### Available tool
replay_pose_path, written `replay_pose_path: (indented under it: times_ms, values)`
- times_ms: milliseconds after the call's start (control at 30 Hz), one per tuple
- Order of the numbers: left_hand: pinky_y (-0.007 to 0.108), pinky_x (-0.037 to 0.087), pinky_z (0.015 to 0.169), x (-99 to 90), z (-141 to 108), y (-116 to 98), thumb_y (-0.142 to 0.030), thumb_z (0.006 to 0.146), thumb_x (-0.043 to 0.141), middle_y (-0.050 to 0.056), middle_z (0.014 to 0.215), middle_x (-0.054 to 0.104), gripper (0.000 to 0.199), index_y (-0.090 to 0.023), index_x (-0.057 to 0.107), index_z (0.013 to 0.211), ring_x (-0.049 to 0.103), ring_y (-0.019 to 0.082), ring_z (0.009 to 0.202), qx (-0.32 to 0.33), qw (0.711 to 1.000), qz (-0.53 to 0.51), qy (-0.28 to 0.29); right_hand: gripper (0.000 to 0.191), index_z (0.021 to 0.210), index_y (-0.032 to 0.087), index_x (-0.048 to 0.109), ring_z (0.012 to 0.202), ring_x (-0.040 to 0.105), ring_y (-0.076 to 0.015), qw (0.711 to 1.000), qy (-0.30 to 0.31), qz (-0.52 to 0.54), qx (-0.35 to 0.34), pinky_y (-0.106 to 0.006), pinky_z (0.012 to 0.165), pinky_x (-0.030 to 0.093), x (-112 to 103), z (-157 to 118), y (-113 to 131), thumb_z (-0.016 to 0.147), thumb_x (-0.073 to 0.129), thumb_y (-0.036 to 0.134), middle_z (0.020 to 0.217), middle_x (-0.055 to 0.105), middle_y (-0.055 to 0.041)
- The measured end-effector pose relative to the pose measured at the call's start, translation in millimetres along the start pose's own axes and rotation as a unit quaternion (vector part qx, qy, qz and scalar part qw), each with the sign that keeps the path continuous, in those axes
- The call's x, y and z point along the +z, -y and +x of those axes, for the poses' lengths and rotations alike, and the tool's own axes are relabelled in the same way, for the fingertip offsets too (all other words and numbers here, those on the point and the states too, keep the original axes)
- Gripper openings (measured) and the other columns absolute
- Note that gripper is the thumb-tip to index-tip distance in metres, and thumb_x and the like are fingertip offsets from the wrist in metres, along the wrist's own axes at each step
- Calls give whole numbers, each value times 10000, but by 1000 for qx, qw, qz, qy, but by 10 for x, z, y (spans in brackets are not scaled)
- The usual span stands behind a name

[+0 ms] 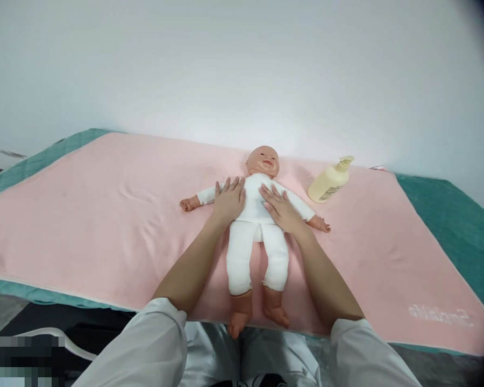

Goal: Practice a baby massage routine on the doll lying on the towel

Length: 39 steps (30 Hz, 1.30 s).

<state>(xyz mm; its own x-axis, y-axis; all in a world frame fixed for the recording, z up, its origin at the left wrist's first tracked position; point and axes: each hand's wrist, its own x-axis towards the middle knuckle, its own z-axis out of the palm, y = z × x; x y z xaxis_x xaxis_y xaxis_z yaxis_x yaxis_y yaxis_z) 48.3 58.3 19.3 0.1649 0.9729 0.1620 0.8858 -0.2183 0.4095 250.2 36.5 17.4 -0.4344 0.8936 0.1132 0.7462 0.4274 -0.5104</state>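
Note:
A baby doll with a white cloth body lies on its back, head toward the wall and feet at the near table edge. Its arms are spread out to both sides. My left hand rests flat on the left side of its chest, fingers stretched and slightly apart. On the other side of the chest lies my right hand, also flat with fingers spread. Between the two hands the middle of the white torso shows. Neither hand grips anything; both palms are hidden.
A pale yellow pump bottle stands tilted in view, right of the doll's head. Pink cloth covers the table over a green cover. A white wall rises behind. At lower left a white curved tube shows beside a dark object.

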Motion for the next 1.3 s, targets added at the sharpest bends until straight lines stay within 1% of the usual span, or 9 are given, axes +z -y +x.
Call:
replay_pose_path:
  times_ms: [133, 367, 567, 667, 733, 833, 933, 1100, 1300]
  values:
    - [604, 38, 1239, 1, 6, 0, -333, 986, 217, 86, 1599, 353, 589, -173, 370, 1532, 230, 315, 1523, 1, 1000, 1, 5, 551, 1569, 225, 252, 1558, 140, -267, 996, -37, -39, 76, -602, 1252, 56, 33, 28, -78, 1039, 216, 374, 1646, 243, -21]
    - [597, 42, 1242, 0, 4, 7, -335, 991, 219, 77, 1602, 351, 581, -191, 364, 1535, 233, 313, 1522, 7, 1000, -1, 7, 546, 1519, 124, 371, 1543, 189, -315, 973, -78, -124, 179, -635, 1241, 58, 42, 38, -126, 1021, 216, 286, 1601, 359, -71]
    - [549, 119, 1251, -38, 43, 48, -338, 1001, 239, 67, 1565, 419, 541, -191, 472, 1467, 299, 269, 1501, 38, 998, -53, -17, 543, 1510, 119, 385, 1540, 201, -314, 970, -70, -137, 189, -620, 1243, 75, 31, 33, -123, 1022, 215, 286, 1595, 368, -88]
    - [480, 142, 1265, -121, 10, 19, -372, 1014, 238, 61, 1505, 504, 538, -168, 548, 1403, 357, 222, 1476, 107, 985, -137, -19, 540, 1508, 125, 388, 1539, 206, -313, 970, -69, -136, 187, -615, 1243, 75, 33, 32, -137, 1023, 219, 290, 1596, 368, -88]
    - [425, 186, 1266, -200, -49, -38, -438, 1015, 289, 50, 1412, 600, 525, -178, 648, 1294, 469, 209, 1405, 181, 957, -222, 49, 539, 1506, 120, 391, 1537, 209, -315, 971, -71, -134, 183, -612, 1243, 78, 36, 31, -149, 1024, 218, 290, 1595, 370, -88]
    - [385, 273, 1244, -298, -149, -140, -517, 994, 369, 48, 1213, 725, 518, -192, 768, 1055, 626, 219, 1241, 272, 880, -322, 219, 545, 1503, 107, 393, 1536, 213, -316, 972, -73, -135, 179, -605, 1243, 91, 42, 29, -163, 1027, 208, 295, 1589, 380, -97]
    - [382, 256, 1252, -324, -195, -203, -539, 975, 413, 45, 1187, 734, 488, -226, 785, 1009, 612, 237, 1262, 299, 848, -331, 285, 546, 1504, 109, 392, 1536, 218, -311, 971, -72, -141, 179, -603, 1242, 105, 45, 29, -168, 1027, 202, 296, 1586, 384, -100]
    - [391, 220, 1259, -254, -153, -199, -527, 961, 445, 25, 1311, 672, 457, -228, 752, 1121, 514, 241, 1366, 285, 874, -285, 271, 545, 1503, 111, 394, 1535, 224, -307, 970, -72, -146, 180, -606, 1243, 106, 45, 28, -163, 1027, 202, 297, 1577, 400, -103]
    - [439, 63, 1276, -155, -75, -143, -415, 988, 421, 7, 1507, 498, 423, -251, 630, 1318, 294, 181, 1504, 290, 916, -179, 210, 539, 1499, 131, 406, 1535, 224, -314, 972, -71, -137, 178, -619, 1237, 111, 34, 27, -143, 1026, 211, 300, 1577, 401, -98]
